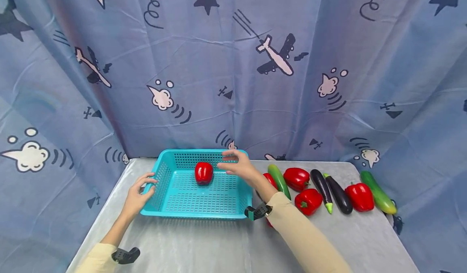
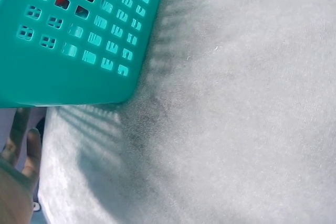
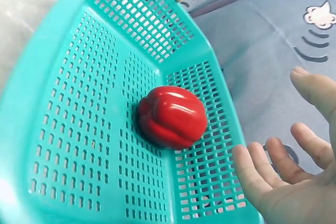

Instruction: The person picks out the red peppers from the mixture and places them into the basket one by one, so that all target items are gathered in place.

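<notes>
A turquoise plastic basket point(image 1: 200, 215) with a slotted floor and walls rests on the table. Inside it, toward the back wall, lies one red bell pepper point(image 1: 203, 173), seen closer up in the right wrist view point(image 3: 173, 118). My left hand point(image 1: 138, 196) is at the basket's left rim; its fingertips reach over that rim in the right wrist view, and the fingers look loosely bent. Over the basket's back right part hovers my right hand point(image 1: 238, 165), fingers spread and holding nothing, apart from the pepper.
Right of the basket lie several red peppers point(image 1: 308, 202), a cucumber point(image 1: 279, 180), dark eggplants point(image 1: 339, 194) and, at the table's right edge, another cucumber point(image 1: 377, 194). Some are partly hidden by my right forearm. A blue patterned curtain point(image 1: 219, 82) hangs behind the table point(image 1: 189, 244).
</notes>
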The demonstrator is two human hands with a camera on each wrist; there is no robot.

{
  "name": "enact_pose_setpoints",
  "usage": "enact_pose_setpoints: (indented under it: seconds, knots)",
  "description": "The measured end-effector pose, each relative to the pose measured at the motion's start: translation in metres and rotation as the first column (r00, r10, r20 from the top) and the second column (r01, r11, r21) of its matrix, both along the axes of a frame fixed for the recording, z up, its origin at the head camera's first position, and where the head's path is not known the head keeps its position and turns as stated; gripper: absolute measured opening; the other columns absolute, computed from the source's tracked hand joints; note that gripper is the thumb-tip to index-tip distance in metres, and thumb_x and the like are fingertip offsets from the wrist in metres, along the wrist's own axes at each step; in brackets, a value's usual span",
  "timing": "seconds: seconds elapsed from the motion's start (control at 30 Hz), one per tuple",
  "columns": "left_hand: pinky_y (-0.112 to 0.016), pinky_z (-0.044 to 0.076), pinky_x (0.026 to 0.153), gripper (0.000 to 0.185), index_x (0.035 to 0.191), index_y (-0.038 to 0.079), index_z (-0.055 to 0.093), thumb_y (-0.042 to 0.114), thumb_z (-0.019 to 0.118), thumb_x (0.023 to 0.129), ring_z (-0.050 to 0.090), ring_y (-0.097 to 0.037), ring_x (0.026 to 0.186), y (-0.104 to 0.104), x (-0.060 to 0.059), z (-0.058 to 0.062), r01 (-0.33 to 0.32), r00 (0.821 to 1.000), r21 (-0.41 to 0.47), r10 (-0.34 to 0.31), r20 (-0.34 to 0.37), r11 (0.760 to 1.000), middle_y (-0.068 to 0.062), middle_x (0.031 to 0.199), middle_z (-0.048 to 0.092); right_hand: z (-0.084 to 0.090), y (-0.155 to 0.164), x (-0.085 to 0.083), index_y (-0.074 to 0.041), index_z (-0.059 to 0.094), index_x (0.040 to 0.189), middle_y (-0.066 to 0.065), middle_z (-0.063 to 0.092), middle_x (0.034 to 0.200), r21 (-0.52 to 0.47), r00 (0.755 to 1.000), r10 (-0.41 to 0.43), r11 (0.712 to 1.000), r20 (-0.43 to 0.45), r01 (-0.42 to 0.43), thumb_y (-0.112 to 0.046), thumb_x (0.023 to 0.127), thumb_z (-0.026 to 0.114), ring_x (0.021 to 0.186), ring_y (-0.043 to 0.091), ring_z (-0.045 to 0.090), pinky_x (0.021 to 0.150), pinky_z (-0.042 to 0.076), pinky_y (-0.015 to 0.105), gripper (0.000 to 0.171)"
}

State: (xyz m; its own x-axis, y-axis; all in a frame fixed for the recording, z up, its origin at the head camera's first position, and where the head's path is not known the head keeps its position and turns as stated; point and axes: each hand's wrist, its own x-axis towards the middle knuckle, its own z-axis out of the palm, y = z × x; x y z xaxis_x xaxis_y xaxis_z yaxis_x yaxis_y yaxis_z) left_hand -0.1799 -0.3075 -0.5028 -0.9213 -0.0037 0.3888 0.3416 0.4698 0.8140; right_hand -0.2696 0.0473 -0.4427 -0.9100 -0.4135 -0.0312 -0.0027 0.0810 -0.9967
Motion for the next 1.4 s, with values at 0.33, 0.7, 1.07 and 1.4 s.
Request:
enact_pose_setpoints:
  seconds: [0.33,0.7,1.07,1.4]
  knots:
    - [-0.053,0.037,0.080,0.019,0.103,-0.006,0.062,-0.009,0.060,0.085,0.039,-0.040,0.122,-0.003,0.001,-0.002,-0.015,1.000,-0.023,0.015,-0.015,1.000,-0.022,0.130,0.047,0.000,0.031,0.020,-0.001,0.055,0.118,0.017,0.054,0.117,-0.124,0.998,-0.052,0.991,-0.019,0.049,-0.020,0.083,0.073,0.103,0.027,0.058,0.081,0.048,0.038,0.043]
    - [-0.047,0.039,0.080,0.019,0.104,-0.006,0.062,-0.009,0.061,0.085,0.038,-0.040,0.123,-0.001,0.002,0.001,-0.029,1.000,-0.031,0.028,-0.012,0.999,-0.022,0.130,0.047,-0.009,0.077,0.035,0.004,0.049,0.124,0.021,0.052,0.119,-0.154,0.992,-0.101,0.984,-0.079,0.088,-0.018,0.086,0.069,0.107,0.029,0.056,0.083,0.047,0.041,0.048]
    - [-0.043,0.039,0.080,0.019,0.103,-0.007,0.063,-0.010,0.061,0.085,0.039,-0.039,0.123,0.000,0.000,0.001,-0.021,1.000,-0.014,0.021,-0.021,1.000,-0.022,0.129,0.048,-0.009,0.125,0.044,0.007,0.048,0.123,0.023,0.048,0.127,-0.160,0.993,-0.103,0.983,-0.049,0.094,-0.011,0.088,0.066,0.109,0.038,0.053,0.085,0.045,0.042,0.044]
    - [-0.047,0.037,0.081,0.019,0.103,-0.007,0.063,-0.010,0.060,0.085,0.038,-0.040,0.123,0.001,0.001,0.001,-0.011,1.000,0.004,0.011,-0.011,1.000,-0.023,0.129,0.047,-0.024,0.160,0.053,0.004,0.051,0.121,0.025,0.053,0.117,-0.066,0.988,-0.146,0.988,-0.040,0.143,-0.016,0.088,0.066,0.108,0.042,0.052,0.087,0.043,0.046,0.042]
